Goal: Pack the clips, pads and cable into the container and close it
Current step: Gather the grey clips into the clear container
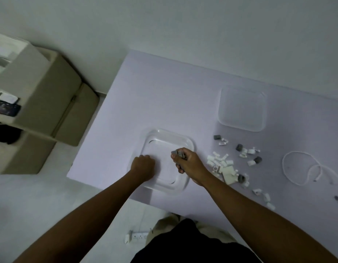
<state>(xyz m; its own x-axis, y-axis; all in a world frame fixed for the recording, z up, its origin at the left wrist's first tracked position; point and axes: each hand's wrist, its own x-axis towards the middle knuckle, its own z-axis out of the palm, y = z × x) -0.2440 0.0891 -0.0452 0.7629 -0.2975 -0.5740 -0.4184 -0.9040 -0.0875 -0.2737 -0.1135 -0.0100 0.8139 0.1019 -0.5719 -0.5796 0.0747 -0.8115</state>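
Note:
A clear square container (165, 141) sits open on the pale table near its front edge. My left hand (143, 166) rests closed on the container's left rim. Over the container's right side, my right hand (185, 161) holds a few grey clips (177, 153) in its fingers. To the right lies a scatter of white clips (219, 161), grey clips (239, 147) and a white pad (229, 172). A white cable (304, 168) lies looped further right. The clear lid (241, 110) lies flat at the back right.
Beige cushioned blocks (43, 103) stand to the left of the table, with two phones (7, 104) on one. A white power strip (137, 236) lies on the floor by my legs. The wall runs along the table's far edge.

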